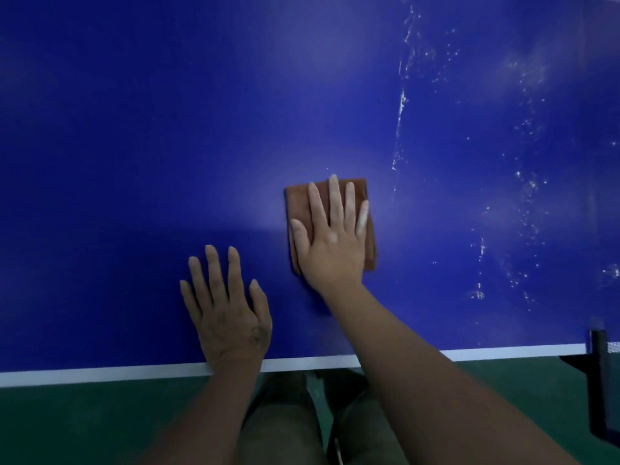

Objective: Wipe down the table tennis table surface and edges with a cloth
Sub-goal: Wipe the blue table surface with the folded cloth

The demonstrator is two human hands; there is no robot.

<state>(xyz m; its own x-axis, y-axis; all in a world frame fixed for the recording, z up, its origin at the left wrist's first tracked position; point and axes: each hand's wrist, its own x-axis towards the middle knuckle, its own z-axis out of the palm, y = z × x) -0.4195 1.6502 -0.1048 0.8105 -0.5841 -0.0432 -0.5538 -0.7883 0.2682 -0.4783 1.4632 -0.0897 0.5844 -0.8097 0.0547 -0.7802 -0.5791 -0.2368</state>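
The blue table tennis table [134,146] fills most of the head view, with a white line [100,374] along its near edge. A folded brown cloth [297,203] lies flat on the surface near the centre. My right hand [330,239] presses down on the cloth with straight, spread fingers. My left hand [228,307] rests flat on the bare table close to the near edge, left of the cloth, fingers straight. White dusty streaks and specks [401,105] mark the surface to the right of the cloth.
The net post and a bit of the net [600,350] stand at the table's right near corner. Green floor [84,424] lies below the near edge, and my legs [285,424] show beneath the table edge.
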